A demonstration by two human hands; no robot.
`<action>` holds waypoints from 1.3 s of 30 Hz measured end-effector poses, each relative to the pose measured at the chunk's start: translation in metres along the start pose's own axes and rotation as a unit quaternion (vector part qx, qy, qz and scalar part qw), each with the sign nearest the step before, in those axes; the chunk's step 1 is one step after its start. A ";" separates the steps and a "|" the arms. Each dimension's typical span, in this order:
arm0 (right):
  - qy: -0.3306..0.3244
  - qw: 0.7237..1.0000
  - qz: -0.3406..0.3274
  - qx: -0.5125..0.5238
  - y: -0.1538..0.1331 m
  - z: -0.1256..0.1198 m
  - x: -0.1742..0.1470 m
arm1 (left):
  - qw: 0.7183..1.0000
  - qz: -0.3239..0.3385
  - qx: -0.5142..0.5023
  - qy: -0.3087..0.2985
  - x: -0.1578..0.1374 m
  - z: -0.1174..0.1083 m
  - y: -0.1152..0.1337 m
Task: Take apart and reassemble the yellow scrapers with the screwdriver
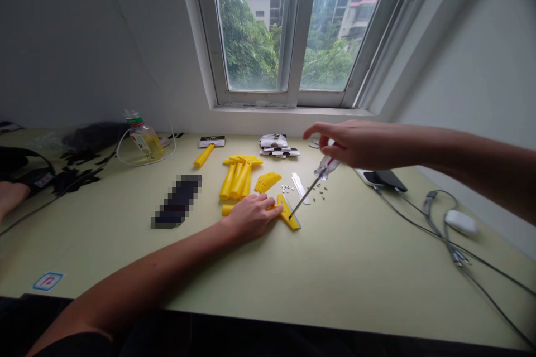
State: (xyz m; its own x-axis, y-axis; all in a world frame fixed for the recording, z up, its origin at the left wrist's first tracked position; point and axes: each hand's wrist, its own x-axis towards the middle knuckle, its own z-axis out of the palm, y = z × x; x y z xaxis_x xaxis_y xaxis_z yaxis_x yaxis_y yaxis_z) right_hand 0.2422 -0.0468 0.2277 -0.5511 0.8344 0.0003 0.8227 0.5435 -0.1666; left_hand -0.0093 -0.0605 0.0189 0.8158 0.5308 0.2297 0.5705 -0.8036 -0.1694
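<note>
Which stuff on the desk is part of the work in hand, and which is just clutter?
In use:
- left hand pressing down the yellow scraper
- right hand holding the screwdriver, tip on the scraper
- small screws
- metal blade
- spare yellow scrapers

Lying about:
- bottle
- phone
- cables
- white mouse

Glossy yellow plastic scraper (pixel 288 213), metal screwdriver shaft (pixel 305 196), seemingly clear plastic handle; matt tabletop (pixel 335 268)

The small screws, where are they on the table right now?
In the head view, the small screws lie loose just right of centre, between the yellow cover plate and the screwdriver.
</note>
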 end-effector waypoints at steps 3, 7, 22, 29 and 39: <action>0.012 0.995 -0.062 0.073 -0.013 0.000 -0.005 | 1.000 0.001 0.001 0.000 0.000 0.001 0.000; 0.150 0.988 0.000 0.043 -0.028 0.015 -0.002 | 1.000 0.001 0.001 0.000 0.000 0.000 -0.001; 0.131 0.987 -0.074 0.051 -0.053 0.011 -0.007 | 1.000 0.005 0.005 0.000 -0.001 0.002 -0.001; 0.025 0.976 0.131 -0.171 -0.007 0.009 0.013 | 1.000 -0.001 0.000 -0.002 -0.001 0.001 -0.001; 0.106 0.969 -0.058 0.215 -0.037 0.023 -0.013 | 1.000 -0.001 -0.001 0.000 -0.001 0.000 -0.001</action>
State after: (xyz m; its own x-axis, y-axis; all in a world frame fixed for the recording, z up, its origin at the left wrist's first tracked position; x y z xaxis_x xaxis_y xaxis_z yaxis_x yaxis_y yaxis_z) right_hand 0.2160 -0.0797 0.2107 -0.5577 0.7953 0.2375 0.5981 0.5835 -0.5494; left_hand -0.0102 -0.0604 0.0184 0.8149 0.5319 0.2304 0.5716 -0.8035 -0.1666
